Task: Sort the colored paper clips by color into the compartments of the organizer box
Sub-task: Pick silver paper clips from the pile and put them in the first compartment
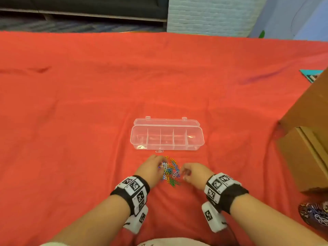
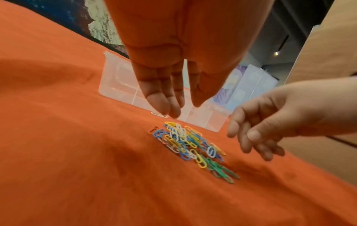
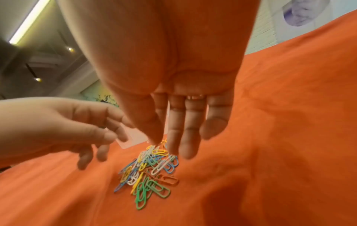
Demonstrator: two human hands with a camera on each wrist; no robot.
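A mixed pile of coloured paper clips [image 1: 169, 172] lies on the red cloth just in front of the clear organizer box [image 1: 166, 137], whose lid stands open behind it. The pile [image 2: 193, 146] holds blue, white, yellow, green and orange clips. One white clip [image 1: 159, 151] lies alone against the box's front wall. My left hand [image 2: 185, 107] hovers over the pile's far left edge, fingers pointing down and holding nothing. My right hand [image 3: 170, 145] reaches over the pile's right side [image 3: 150, 171], fingers extended and empty.
Cardboard boxes [image 1: 308, 139] stand at the right edge of the cloth. A dark patterned object [image 1: 316, 215] lies at the near right. A teal card [image 1: 311, 75] lies at the far right. Red cloth [image 1: 71, 121] covers the whole table.
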